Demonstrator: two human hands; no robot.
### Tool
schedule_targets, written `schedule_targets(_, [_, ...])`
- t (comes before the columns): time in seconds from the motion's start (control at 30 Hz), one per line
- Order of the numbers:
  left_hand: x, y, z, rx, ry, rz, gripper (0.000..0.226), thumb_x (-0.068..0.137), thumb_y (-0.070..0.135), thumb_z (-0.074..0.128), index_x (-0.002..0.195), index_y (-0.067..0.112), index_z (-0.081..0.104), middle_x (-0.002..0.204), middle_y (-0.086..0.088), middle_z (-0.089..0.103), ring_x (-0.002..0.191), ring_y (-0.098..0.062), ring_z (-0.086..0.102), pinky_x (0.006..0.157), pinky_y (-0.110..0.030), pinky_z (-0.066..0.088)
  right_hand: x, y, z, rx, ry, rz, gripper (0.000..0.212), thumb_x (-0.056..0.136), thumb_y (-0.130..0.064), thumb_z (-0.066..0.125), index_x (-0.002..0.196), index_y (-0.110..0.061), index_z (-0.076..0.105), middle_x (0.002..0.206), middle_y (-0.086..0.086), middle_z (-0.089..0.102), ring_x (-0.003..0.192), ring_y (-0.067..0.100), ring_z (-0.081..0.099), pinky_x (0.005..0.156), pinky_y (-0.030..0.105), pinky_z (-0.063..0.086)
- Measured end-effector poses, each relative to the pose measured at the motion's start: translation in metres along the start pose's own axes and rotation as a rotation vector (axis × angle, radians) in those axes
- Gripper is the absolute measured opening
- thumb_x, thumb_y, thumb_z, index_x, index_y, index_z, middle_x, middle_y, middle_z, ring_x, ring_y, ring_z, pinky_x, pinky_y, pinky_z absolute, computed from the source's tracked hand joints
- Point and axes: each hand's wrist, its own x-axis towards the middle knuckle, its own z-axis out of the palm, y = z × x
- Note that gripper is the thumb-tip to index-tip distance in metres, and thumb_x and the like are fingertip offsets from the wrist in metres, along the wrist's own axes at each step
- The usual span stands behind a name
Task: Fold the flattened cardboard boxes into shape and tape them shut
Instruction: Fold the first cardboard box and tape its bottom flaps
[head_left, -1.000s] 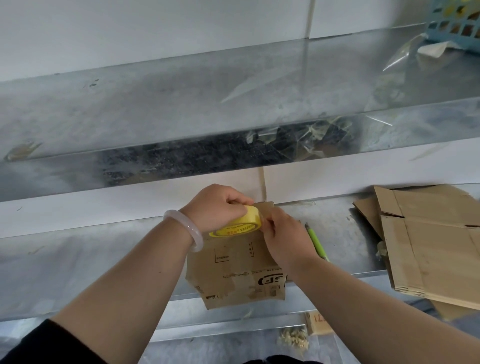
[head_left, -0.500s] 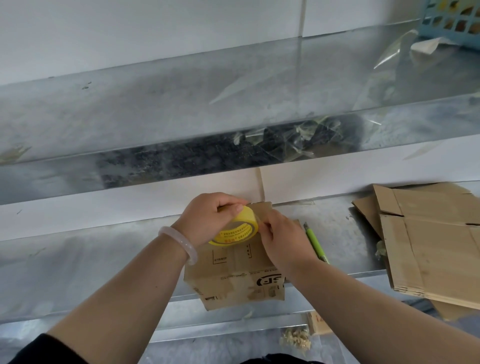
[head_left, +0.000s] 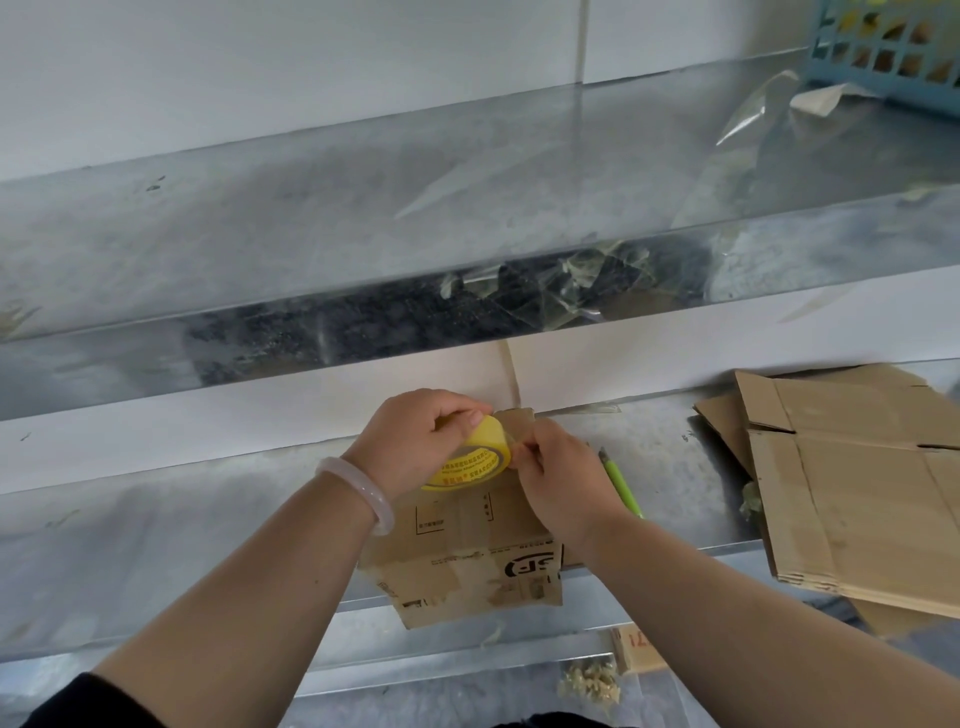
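A small cardboard box (head_left: 467, 561) with printed markings rests on the metal shelf (head_left: 182, 545), overhanging its front edge. Above it my left hand (head_left: 415, 441) grips a yellow roll of tape (head_left: 475, 462), thumb on its outer face. Just right of the roll, my right hand (head_left: 556, 478) pinches the clear tape end at the roll's edge. A box flap (head_left: 517, 421) sticks up behind the roll. A stack of flattened cardboard boxes (head_left: 852, 488) lies on the shelf at the right.
A green utility knife (head_left: 621, 483) lies on the shelf just right of my right hand. An upper metal shelf (head_left: 363, 223) overhangs the work area, with clear film scraps and a blue basket (head_left: 893, 47) at its far right. Debris lies on a lower level (head_left: 589, 686).
The roll has tilted up, showing more of its printed side, and my right fingers have shifted to its edge. Both hands sit slightly higher above the box.
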Motion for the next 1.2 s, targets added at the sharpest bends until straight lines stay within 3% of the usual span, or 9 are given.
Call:
schedule_targets(0.13, [0.001,0.000,0.001,-0.011,-0.008,-0.012,0.024,0.098,0.031,0.052,0.116,0.033,0.068,0.107,0.023,0.064,0.104,0.003,0.057,0.088,-0.013,0.040,0.004,0.002,-0.005,0.145,0.043,0.095,0.014,0.100,-0.027,0.047,0.091,-0.019,0.055,0.084,-0.006,0.062,0.075,0.007,0.055,0.059,0.024,0.040])
schedule_targets(0.23, [0.001,0.001,0.006,-0.010,-0.011,-0.023,0.024,0.097,0.034,0.053,0.116,0.035,0.067,0.111,0.018,0.067,0.104,0.002,0.057,0.088,-0.014,0.042,0.009,0.006,-0.010,0.408,0.129,0.195,0.015,0.097,-0.022,0.051,0.089,-0.017,0.062,0.083,-0.007,0.073,0.084,0.008,0.066,0.080,0.030,0.052])
schedule_targets(0.33, [0.002,0.008,0.013,-0.005,-0.016,-0.029,0.023,0.095,0.039,0.054,0.115,0.037,0.067,0.109,0.021,0.066,0.103,0.003,0.057,0.095,-0.025,0.047,0.007,0.015,-0.021,0.641,0.160,0.240,0.016,0.098,-0.015,0.052,0.090,-0.006,0.063,0.078,-0.002,0.076,0.082,0.012,0.072,0.087,0.036,0.056])
schedule_targets(0.47, [0.005,0.018,0.021,0.048,-0.037,0.012,0.025,0.095,0.044,0.052,0.117,0.041,0.065,0.112,0.021,0.065,0.106,0.002,0.056,0.094,-0.027,0.047,0.001,0.025,-0.038,0.856,0.204,0.298,0.017,0.100,-0.012,0.050,0.092,0.001,0.060,0.086,0.014,0.074,0.081,0.022,0.074,0.078,0.035,0.060])
schedule_targets(0.57, [0.009,0.022,0.027,0.128,-0.027,0.034,0.031,0.093,0.051,0.050,0.121,0.042,0.062,0.114,0.020,0.063,0.106,-0.001,0.055,0.090,-0.028,0.047,-0.003,0.030,-0.045,0.967,0.242,0.338,0.018,0.101,-0.011,0.049,0.092,0.002,0.057,0.085,0.016,0.069,0.076,0.023,0.073,0.076,0.040,0.061])
schedule_targets(0.77, [0.010,0.010,0.029,0.165,-0.020,0.179,0.024,0.096,0.048,0.039,0.099,0.035,0.058,0.088,0.017,0.060,0.081,0.000,0.055,0.066,-0.023,0.042,-0.004,0.036,-0.045,1.128,0.238,0.390,0.017,0.102,-0.010,0.047,0.089,-0.001,0.053,0.079,0.013,0.064,0.072,0.022,0.071,0.067,0.041,0.061])
schedule_targets(0.9, [0.005,-0.001,0.022,-0.031,-0.073,0.097,0.028,0.087,0.055,0.041,0.097,0.035,0.059,0.086,0.015,0.062,0.082,-0.002,0.059,0.065,-0.021,0.046,-0.001,0.033,-0.040,1.250,0.209,0.413,0.019,0.103,-0.010,0.046,0.087,-0.002,0.052,0.075,0.012,0.062,0.063,0.018,0.070,0.056,0.034,0.059])
schedule_targets(1.1, [0.000,-0.006,0.016,-0.176,-0.118,-0.036,0.027,0.079,0.052,0.051,0.098,0.038,0.061,0.082,0.012,0.067,0.078,-0.005,0.063,0.064,-0.018,0.046,0.002,0.037,-0.042,1.277,0.229,0.415,0.017,0.103,-0.009,0.045,0.091,-0.002,0.053,0.076,0.011,0.062,0.064,0.018,0.069,0.064,0.038,0.062])
schedule_targets(1.2, [0.001,-0.005,0.012,-0.108,-0.090,-0.010,0.026,0.077,0.060,0.056,0.095,0.042,0.060,0.085,0.011,0.067,0.081,-0.006,0.063,0.066,-0.023,0.052,0.001,0.040,-0.043,1.260,0.238,0.426,0.016,0.103,-0.010,0.045,0.092,-0.002,0.054,0.078,0.011,0.062,0.063,0.017,0.069,0.063,0.038,0.061])
